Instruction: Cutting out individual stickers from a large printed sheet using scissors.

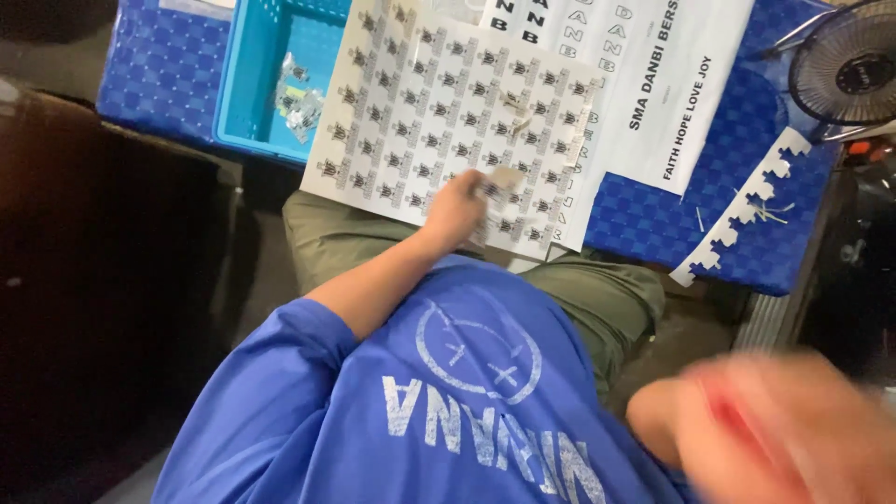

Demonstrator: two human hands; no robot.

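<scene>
Just beyond the left hand (455, 207), its fingers pinched on a small pale sticker piece (505, 176), lay the sticker sheet (448, 93), its long axis running away from them. Farther left sat a blue tray (250, 84); right, a white printed sheet (672, 84). Nearer the camera, the right hand (784, 429) was blurred, its grip unreadable.
</scene>
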